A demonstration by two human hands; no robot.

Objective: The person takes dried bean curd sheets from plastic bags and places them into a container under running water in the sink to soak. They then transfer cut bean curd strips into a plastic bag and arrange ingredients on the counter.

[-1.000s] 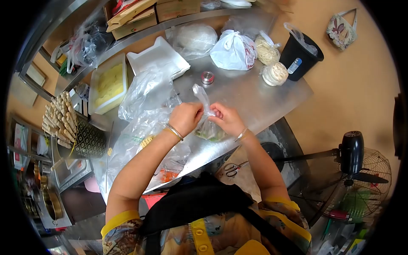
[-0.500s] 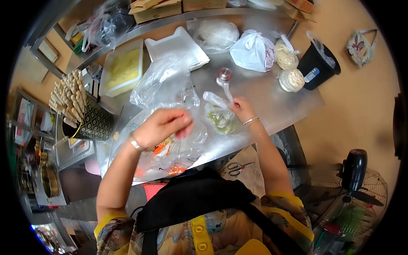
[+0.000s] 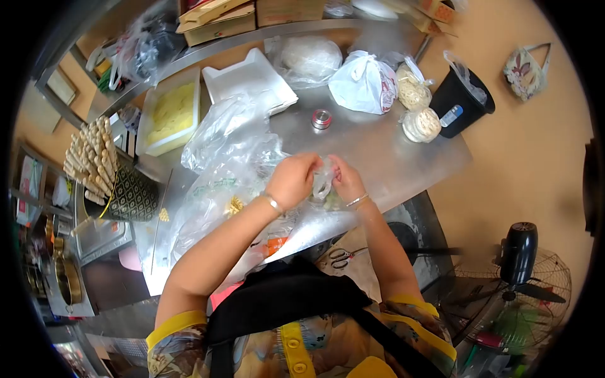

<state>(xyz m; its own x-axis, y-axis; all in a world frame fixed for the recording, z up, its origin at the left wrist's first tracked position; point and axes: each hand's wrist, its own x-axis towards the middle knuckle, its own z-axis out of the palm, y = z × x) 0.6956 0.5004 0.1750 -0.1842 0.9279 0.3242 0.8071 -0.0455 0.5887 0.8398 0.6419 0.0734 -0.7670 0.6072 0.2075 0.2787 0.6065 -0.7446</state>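
Observation:
Both hands are close together over the metal table. My left hand pinches one side of the top of a small clear plastic bag, and the fingers of my right hand are closed on its other side. Something green shows through the bag's lower part, mostly behind my hands. Beyond them stands a small round red-and-silver container. Large crumpled clear plastic sheeting spreads to the left, partly under my left forearm.
Along the back are a tub of yellow food, white trays, a tied white bag and a black bin. A patterned bucket of twisted sticks stands left. Scissors lie below the table edge; a fan is at right.
My left hand has moved right and down to the bag. My right hand has shifted slightly left. The bag's top is now between both hands, and the view has shifted a little.

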